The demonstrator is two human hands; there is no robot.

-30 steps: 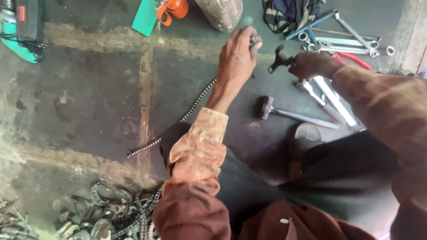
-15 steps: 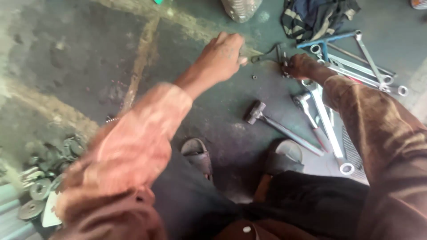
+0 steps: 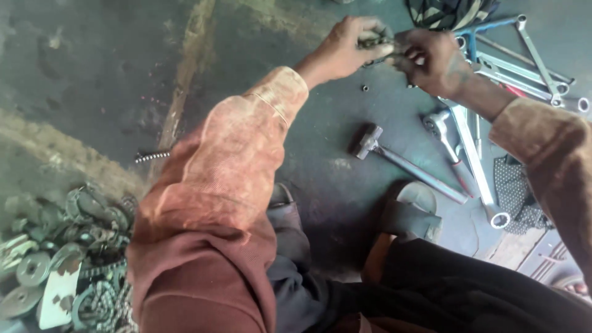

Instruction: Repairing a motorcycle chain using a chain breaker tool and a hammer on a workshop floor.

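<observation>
Small metal part [image 3: 373, 43] (dark, greasy) in clenched fingers of left hand [image 3: 345, 46] and right hand [image 3: 431, 58].

Dim, flat daylight, brighter toward 1–3 o'clock. Pale glare on the wrenches [image 3: 487, 129] at 2 o'clock. Heavy shadow at 6 o'clock under the body. Soft overall; left sleeve [image 3: 222, 185] smeared and washed out, both hands at 12 o'clock slightly motion-blurred. Scrap pile [image 3: 55, 259] at 8 o'clock murky, edges soft.
</observation>
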